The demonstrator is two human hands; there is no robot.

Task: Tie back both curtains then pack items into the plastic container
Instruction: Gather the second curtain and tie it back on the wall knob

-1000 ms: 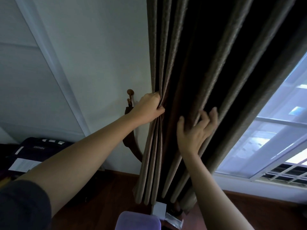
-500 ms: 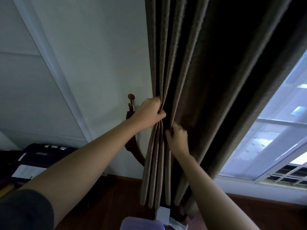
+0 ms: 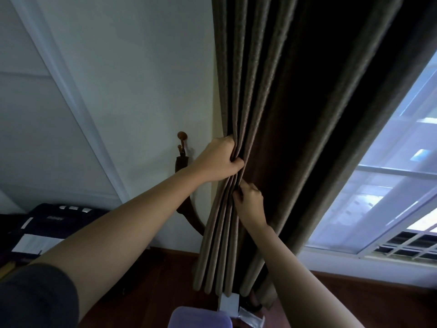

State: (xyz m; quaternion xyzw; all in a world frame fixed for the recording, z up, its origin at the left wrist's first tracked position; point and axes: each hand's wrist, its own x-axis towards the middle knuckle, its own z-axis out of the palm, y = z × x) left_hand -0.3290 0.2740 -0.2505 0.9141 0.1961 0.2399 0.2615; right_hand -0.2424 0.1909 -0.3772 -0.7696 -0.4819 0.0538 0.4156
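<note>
By the left wall, both hands, left (image 3: 218,162) and right (image 3: 248,202), are clamped on the curtain (image 3: 272,114) pleats; tieback (image 3: 181,163) hangs unused on its hook, container (image 3: 201,318) near, unpacked I'd guess.

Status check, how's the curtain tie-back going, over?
Left hand shut on gathered curtain pleats. Right hand pinching the next fold. Tieback hangs unused from its wall hook. Nothing in the way.

The thick pleated cloth curtain (image 3: 272,114) is dark brown. The flat painted wall (image 3: 132,67) is white. The round wooden wall hook (image 3: 182,136) is reddish brown. The plastic container lid (image 3: 201,318) is light purple.
</note>
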